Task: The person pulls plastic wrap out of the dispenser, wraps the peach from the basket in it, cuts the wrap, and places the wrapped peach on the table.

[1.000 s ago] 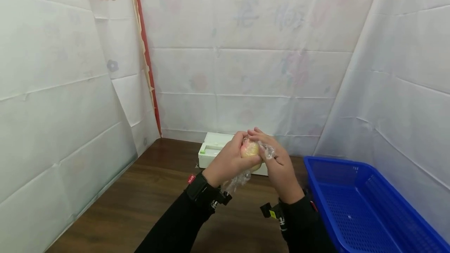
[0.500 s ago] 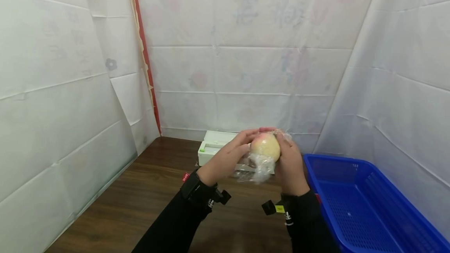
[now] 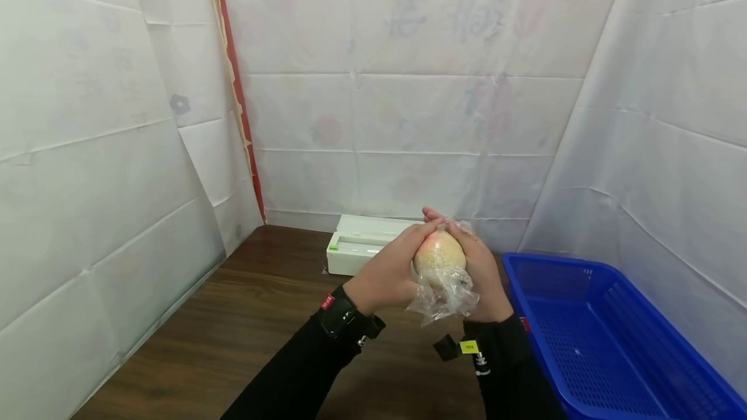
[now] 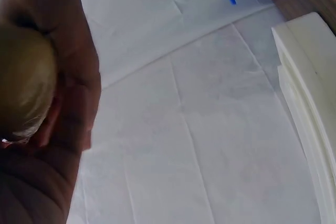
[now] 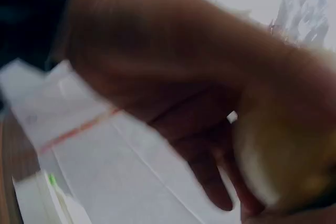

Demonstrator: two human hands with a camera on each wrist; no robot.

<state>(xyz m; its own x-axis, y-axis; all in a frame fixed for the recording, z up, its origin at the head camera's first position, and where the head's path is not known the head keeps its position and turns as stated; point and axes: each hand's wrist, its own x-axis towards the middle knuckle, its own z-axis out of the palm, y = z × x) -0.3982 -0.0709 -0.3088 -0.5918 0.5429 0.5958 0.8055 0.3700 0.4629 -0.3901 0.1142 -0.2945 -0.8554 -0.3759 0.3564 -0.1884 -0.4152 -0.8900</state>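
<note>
A round yellow peach (image 3: 440, 251) with a pink blush is held off the table between both hands. Clear plastic film (image 3: 446, 293) clings round it, and the loose crumpled end hangs below. My left hand (image 3: 390, 272) grips the peach from the left, its thumb low on that side. From the right, my right hand (image 3: 486, 280) curls round the fruit, with film bunched near its thumb at the top. Fingers on the far side are mostly hidden in the head view. The left wrist view has the peach (image 4: 23, 82) dark against the palm; the right wrist view is blurred.
Behind the hands, a long white box (image 3: 353, 255) with a raised lid and a green tab stands on the brown wooden table (image 3: 257, 323). A blue plastic basket (image 3: 525, 316) sits at the right. White sheets (image 3: 373, 109) hang round the back and sides.
Both hands have turned the peach and shifted it slightly right, so more of it faces the camera. The loose film has swung to beneath it. The left hand has closed in again after loosening.
</note>
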